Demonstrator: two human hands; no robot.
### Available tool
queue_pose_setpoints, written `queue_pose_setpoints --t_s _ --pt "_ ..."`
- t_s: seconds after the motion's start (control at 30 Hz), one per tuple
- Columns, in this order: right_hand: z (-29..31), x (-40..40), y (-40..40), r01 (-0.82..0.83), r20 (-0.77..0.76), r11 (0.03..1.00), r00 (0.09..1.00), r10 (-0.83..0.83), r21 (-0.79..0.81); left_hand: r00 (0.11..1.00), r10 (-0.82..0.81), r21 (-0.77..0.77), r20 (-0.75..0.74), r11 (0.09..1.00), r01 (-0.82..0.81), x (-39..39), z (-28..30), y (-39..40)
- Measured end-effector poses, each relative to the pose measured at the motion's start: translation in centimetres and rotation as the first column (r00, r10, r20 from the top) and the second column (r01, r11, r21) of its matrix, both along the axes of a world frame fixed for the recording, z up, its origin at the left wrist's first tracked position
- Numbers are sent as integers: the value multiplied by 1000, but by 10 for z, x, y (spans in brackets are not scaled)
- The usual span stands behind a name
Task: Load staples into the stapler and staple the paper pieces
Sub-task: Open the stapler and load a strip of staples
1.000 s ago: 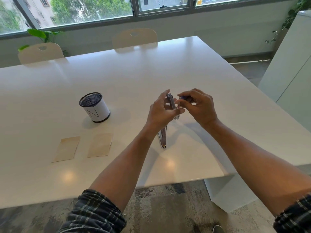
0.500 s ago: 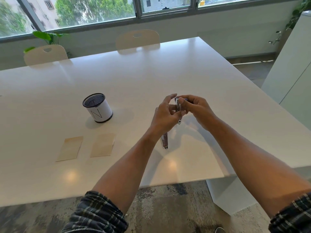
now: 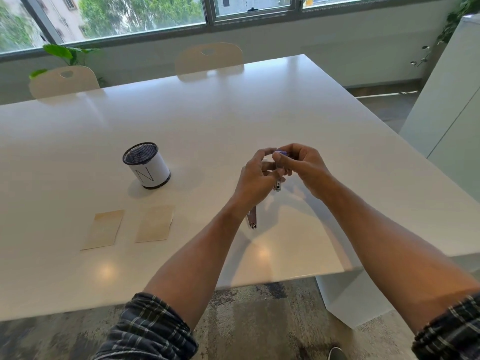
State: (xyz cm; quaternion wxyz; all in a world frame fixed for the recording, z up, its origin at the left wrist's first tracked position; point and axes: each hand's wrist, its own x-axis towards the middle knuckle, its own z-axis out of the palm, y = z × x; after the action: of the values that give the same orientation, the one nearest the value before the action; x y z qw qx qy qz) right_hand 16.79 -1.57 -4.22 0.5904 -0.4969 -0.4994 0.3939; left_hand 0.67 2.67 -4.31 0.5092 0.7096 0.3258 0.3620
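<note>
Both forearms reach up from the bottom of the frame and meet just right of centre, above the white tabletop (image 3: 233, 120), with plaid sleeves pushed up near the elbows. The left hand (image 3: 255, 179) is turned with its back toward the camera, wrist bent, its grip curled round the stapler (image 3: 252, 219). The stapler's lower metal end pokes out below this wrist, pointing down toward the tabletop, and another metal tip shows between the two hands; the stapler looks swung open, though the hands hide the hinge. The right hand (image 3: 302, 166) comes in from the right, knuckles up, its grip pinching a small purple piece at the top of the stapler between thumb and forefinger. What exactly that piece is cannot be told.

Two tan paper pieces (image 3: 130, 226) lie flat side by side in the lower left part of the tabletop, near each other but not touching. Behind them, left of centre, stands a white cup (image 3: 146, 165) with a dark mesh rim. Two pale chairs (image 3: 209, 58) stand at the far edge, under the window.
</note>
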Motion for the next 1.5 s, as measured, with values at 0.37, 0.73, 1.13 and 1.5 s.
queue_pose_setpoints --t_s 0.37,0.73,1.13,1.5 --pt "-2 -1 -3 9 -10 999 1000 -9 54 998 49 81 -41 996 -45 -1 -3 -1" --pt "-5 0 0 19 26 998 999 -20 53 996 73 104 -53 992 -68 -1 -3 1" --pt "-3 -3 2 57 48 998 997 -59 31 999 42 68 -24 997 -41 0 -2 4" --pt "1 -22 14 136 96 991 986 -136 1 996 29 -81 89 996 -22 -8 7 8"
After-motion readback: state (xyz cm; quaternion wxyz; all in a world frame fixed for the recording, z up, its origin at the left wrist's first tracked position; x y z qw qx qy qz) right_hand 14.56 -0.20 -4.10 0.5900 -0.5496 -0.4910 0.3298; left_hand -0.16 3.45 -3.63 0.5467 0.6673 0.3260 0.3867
